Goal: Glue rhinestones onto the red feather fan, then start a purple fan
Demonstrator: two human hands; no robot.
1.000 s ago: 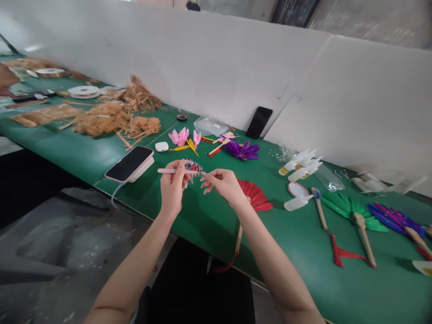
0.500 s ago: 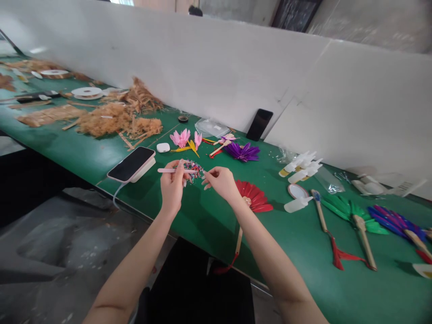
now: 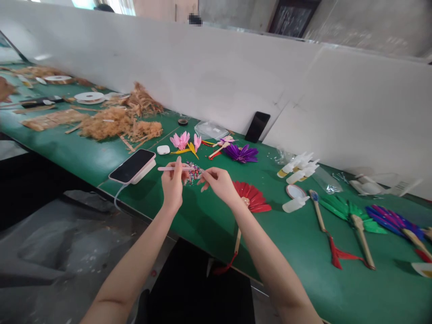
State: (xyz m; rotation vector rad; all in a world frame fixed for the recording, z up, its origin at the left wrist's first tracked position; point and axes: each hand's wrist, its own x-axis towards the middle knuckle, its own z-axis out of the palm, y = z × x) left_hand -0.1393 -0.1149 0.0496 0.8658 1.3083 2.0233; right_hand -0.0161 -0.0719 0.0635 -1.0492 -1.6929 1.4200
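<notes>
My left hand [image 3: 173,182] is closed around a thin pale pink stick [image 3: 168,168], whose right end lies over a small pile of multicoloured beads [image 3: 194,171]. Close to that end, on the right side of the beads, my right hand [image 3: 216,181] has its fingertips pinched together; what they hold, if anything, is too small to make out. A red fan [image 3: 256,198] with a wooden handle lies on the green table under and beside my right forearm, its red tassel [image 3: 225,266] at the table's front edge.
Behind the beads lie pink petals [image 3: 181,141] and a purple fan [image 3: 241,153]. At left are a phone [image 3: 133,165] and brown fibres [image 3: 108,122]. Glue bottles [image 3: 299,166] and a green fan [image 3: 351,213] are at right. A white partition [image 3: 216,76] stands behind.
The view has tilted up slightly. Both hands stay at the beads, with the fingers of my right hand and the stick's tip now closer together.
</notes>
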